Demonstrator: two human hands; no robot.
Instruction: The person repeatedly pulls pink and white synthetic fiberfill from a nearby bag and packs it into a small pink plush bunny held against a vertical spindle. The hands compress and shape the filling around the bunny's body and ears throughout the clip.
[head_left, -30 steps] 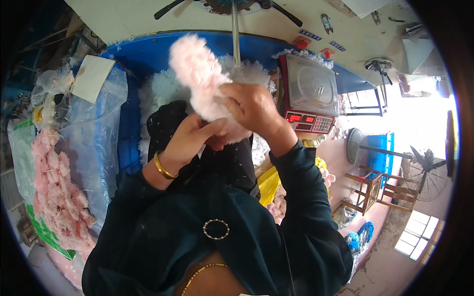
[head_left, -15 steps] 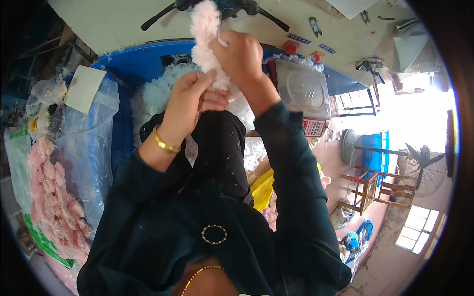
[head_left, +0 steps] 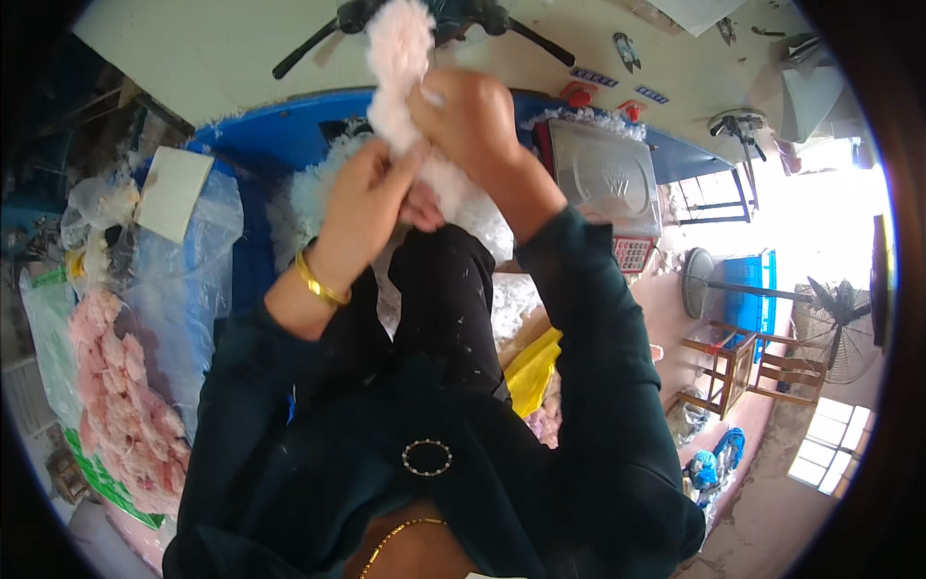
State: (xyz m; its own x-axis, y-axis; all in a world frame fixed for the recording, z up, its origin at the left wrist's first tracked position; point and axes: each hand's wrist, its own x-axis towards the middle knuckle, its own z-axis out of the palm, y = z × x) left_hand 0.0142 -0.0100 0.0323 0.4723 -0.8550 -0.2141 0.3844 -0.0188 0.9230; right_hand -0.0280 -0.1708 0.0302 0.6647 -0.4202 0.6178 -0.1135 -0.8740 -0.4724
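Observation:
A long, furry pale pink plush piece (head_left: 400, 58) stands up between my hands, its top end near the black-handled fixture on the table. My right hand (head_left: 471, 121) is closed round its middle from the right side. Lower down, my left hand (head_left: 371, 198) pinches the bottom part between thumb and fingers; the fingertips are partly hidden. White fluffy stuffing (head_left: 323, 188) lies behind and below my hands, in front of the blue table edge (head_left: 280, 111).
Black handles (head_left: 540, 43) jut from a fixture at the table's far side. A scale (head_left: 603, 179) with a clear cover stands right. Small snips (head_left: 627, 53) lie on the table. At left, pink plush pieces (head_left: 125, 405) are heaped beside clear plastic bags (head_left: 198, 280).
The view has shifted slightly, so the surroundings sit a little further right and lower. My right hand has turned a little and dipped; both hands keep hold of the plush piece.

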